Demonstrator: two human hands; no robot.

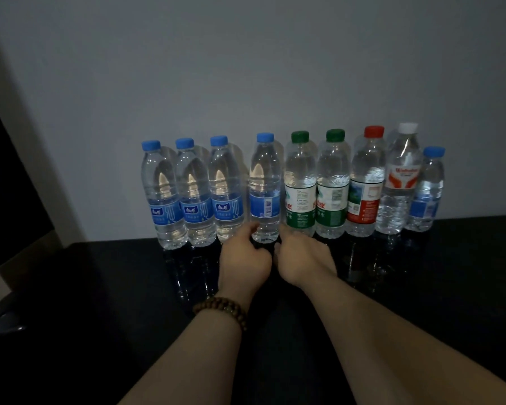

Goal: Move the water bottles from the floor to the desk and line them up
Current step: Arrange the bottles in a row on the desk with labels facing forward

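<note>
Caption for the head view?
Left hand and right hand flank the fourth bottle from left in a nine-bottle row on the desk.

Between left hand (244, 258) and right hand (303, 258), the clear blue-capped, blue-labelled plastic bottle (265, 188) shows a barcode, with print too small to read. Right of the grip, the first green-labelled clear bottle (300, 185) and second green-labelled clear bottle (332, 185) read red "山泉" and white "水". On the white-capped clear bottle (400, 182) the red logo is blurred.

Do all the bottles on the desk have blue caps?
No, the row also has two green caps, one red cap and one white cap.
</note>
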